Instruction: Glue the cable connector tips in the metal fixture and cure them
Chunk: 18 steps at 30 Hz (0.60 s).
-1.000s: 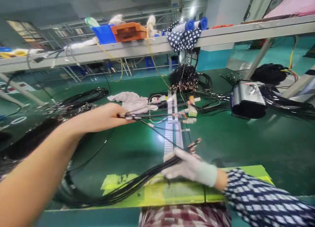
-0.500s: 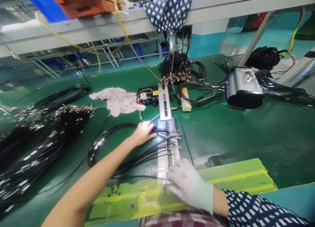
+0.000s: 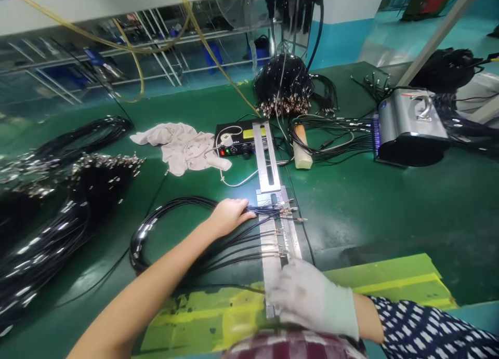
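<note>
My bare left hand (image 3: 231,216) is closed around a bundle of thin black cables (image 3: 183,200), which loops back to the left beneath my forearm. Their bare metal ends (image 3: 287,211) fan out over a slotted metal ruler fixture (image 3: 270,268). Other cables lie across the same fixture, spaced apart, nearer to me. At its near end is my right hand (image 3: 304,296) in a white glove, fingers bent together and blurred. A single black cable (image 3: 234,286) runs up to these fingertips; its end is hidden.
Behind the fixture stand a black control box (image 3: 237,135) and a crumpled white cloth (image 3: 187,146). A silver machine (image 3: 413,125) with cables through it is at the right. Large black cable bundles (image 3: 50,239) cover the left side. Yellow-green tape (image 3: 393,278) lines the front edge.
The view has tilted down and shifted slightly. My left hand keeps its hold on the bundle. My right hand remains by the fixture's near end, its fingers blurred by motion.
</note>
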Tool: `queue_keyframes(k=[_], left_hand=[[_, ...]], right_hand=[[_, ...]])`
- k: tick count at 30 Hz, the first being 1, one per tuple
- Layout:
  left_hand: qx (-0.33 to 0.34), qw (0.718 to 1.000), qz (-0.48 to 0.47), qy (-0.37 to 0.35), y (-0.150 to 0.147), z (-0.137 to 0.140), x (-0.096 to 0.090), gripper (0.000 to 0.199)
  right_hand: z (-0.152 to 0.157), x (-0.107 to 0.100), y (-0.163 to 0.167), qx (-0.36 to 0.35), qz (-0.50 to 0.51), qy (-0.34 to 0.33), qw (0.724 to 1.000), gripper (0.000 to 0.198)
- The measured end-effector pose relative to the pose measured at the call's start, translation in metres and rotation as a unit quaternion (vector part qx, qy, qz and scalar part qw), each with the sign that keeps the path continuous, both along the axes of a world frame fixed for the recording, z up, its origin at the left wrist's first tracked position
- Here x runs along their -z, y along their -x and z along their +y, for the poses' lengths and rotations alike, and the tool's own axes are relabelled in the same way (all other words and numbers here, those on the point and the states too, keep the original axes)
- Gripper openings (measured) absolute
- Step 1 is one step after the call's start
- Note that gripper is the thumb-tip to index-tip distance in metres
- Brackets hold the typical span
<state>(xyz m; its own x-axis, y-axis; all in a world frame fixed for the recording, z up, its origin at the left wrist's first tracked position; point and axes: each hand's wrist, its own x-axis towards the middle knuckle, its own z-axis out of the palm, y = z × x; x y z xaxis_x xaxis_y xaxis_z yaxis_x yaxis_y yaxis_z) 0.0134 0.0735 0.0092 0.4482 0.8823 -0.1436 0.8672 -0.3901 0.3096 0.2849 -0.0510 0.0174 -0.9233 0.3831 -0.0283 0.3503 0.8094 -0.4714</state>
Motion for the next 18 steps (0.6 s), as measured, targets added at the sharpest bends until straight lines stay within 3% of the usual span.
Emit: queue_keyframes(k=[2, 4, 10, 12, 15, 18], left_hand=[[-0.007, 1.000, -0.016, 0.026, 0.001, 0.000, -0.003, 0.040], [-0.007, 0.998, -0.031, 0.057, 0.003, 0.001, -0.011, 0.043], [-0.005, 0.959, -0.138, 0.247, 0.012, 0.012, -0.035, 0.047], [-0.010, 0.966, -0.152, 0.208, 0.011, 0.015, -0.032, 0.038], [-0.010, 0.981, -0.157, 0.111, 0.008, 0.014, -0.020, 0.027], [-0.007, 0.981, -0.154, 0.120, 0.009, 0.009, -0.014, 0.027]], right_hand=[[0.011, -0.004, 0.006, -0.036, -0.008, 0.005, 0.999, 0.008], [0.024, -0.009, 0.008, -0.037, -0.034, -0.001, 0.999, 0.011], [0.061, -0.031, 0.026, 0.040, -0.043, -0.075, 0.995, 0.011], [0.065, -0.034, 0.044, 0.022, -0.019, -0.082, 0.996, 0.023], [0.068, -0.027, 0.074, 0.013, -0.031, -0.086, 0.996, 0.060], [0.073, -0.015, 0.094, 0.047, -0.061, -0.078, 0.994, 0.053]])
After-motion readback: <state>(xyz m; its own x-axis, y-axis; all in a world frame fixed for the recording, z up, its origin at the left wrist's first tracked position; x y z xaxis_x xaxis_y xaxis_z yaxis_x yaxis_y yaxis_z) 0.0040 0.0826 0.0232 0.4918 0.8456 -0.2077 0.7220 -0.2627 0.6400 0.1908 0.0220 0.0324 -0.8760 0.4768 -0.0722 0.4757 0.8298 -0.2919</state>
